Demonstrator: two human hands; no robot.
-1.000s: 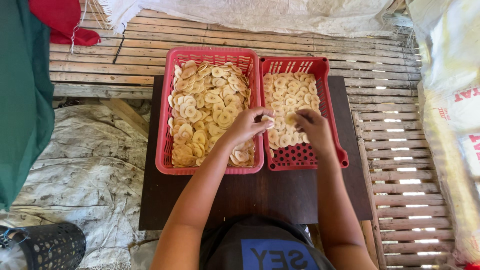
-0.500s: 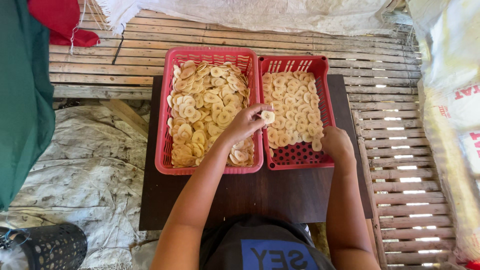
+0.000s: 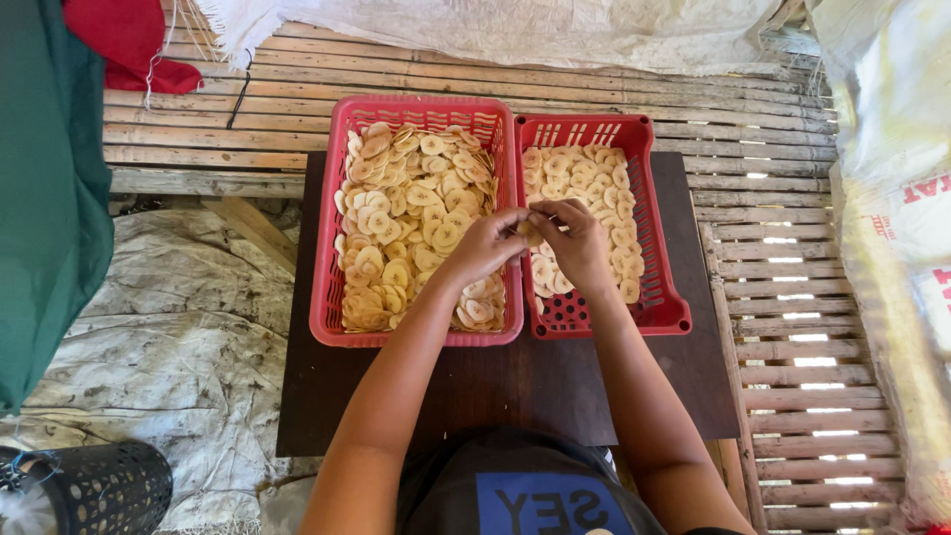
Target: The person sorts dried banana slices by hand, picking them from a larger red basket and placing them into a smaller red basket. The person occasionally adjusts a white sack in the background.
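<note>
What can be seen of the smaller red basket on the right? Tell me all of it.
The smaller red basket is a rectangular tray of what looks like plastic, with slotted walls and a perforated floor. It sits flat on the dark table, its long side against the larger red basket. Pale round chips fill most of it; the near end shows bare floor. The left hand and right hand meet over its left edge, pinching one chip.

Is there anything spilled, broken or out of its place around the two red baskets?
Nothing stands out. The banana chips lie inside both red baskets, none on the dark table. The left hand and right hand meet over one chip.
</note>
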